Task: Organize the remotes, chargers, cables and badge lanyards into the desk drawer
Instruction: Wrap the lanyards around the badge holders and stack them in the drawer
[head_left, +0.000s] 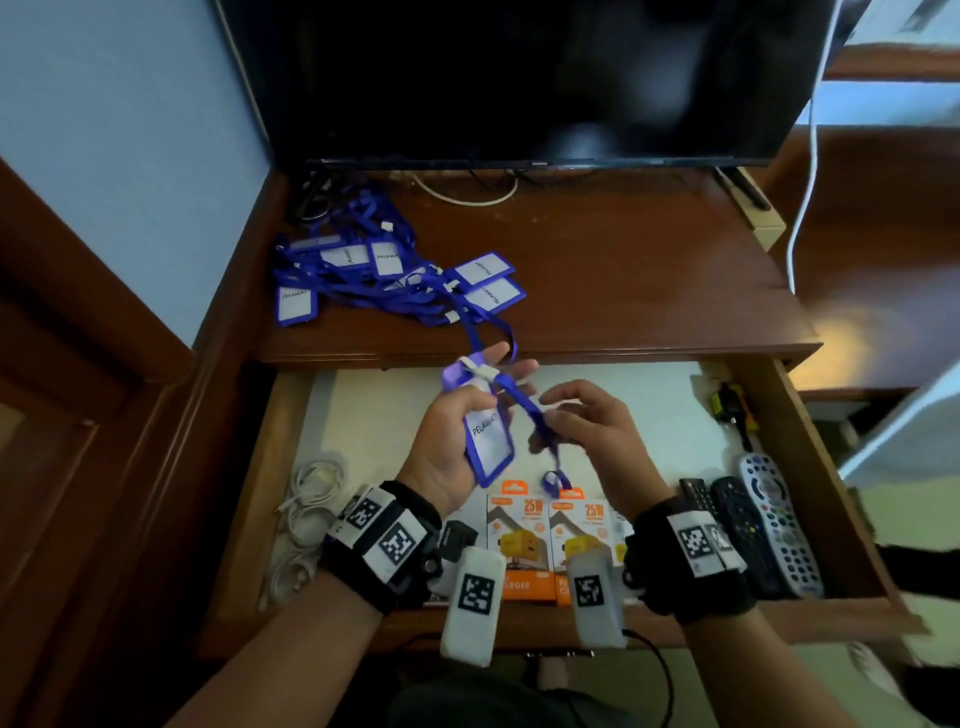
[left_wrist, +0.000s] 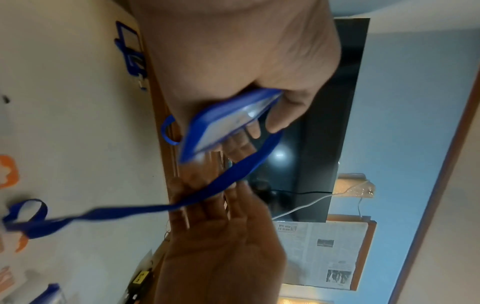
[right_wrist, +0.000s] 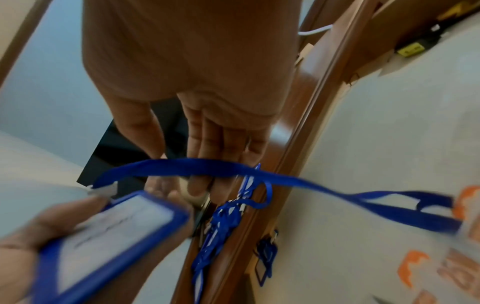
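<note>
Over the open drawer (head_left: 813, 467) my left hand (head_left: 452, 431) holds a blue badge holder (head_left: 488, 441) in the palm, thumb curled on its face. Its blue strap (head_left: 524, 410) runs from the white clip across to my right hand (head_left: 566, 421), which pinches it; the loose end loops down over the charger boxes (head_left: 540, 530). The wrist views show the same badge holder (left_wrist: 223, 125) (right_wrist: 103, 230) and strap (left_wrist: 130, 211) (right_wrist: 324, 185). A pile of blue badge lanyards (head_left: 384, 270) lies on the desk top at the left.
In the drawer lie coiled white cables (head_left: 306, 514) at the left, orange charger boxes in the front middle, three remotes (head_left: 774, 519) at the right and a yellow-black item (head_left: 732, 410) at the back right. A dark TV (head_left: 519, 78) stands at the desk's rear.
</note>
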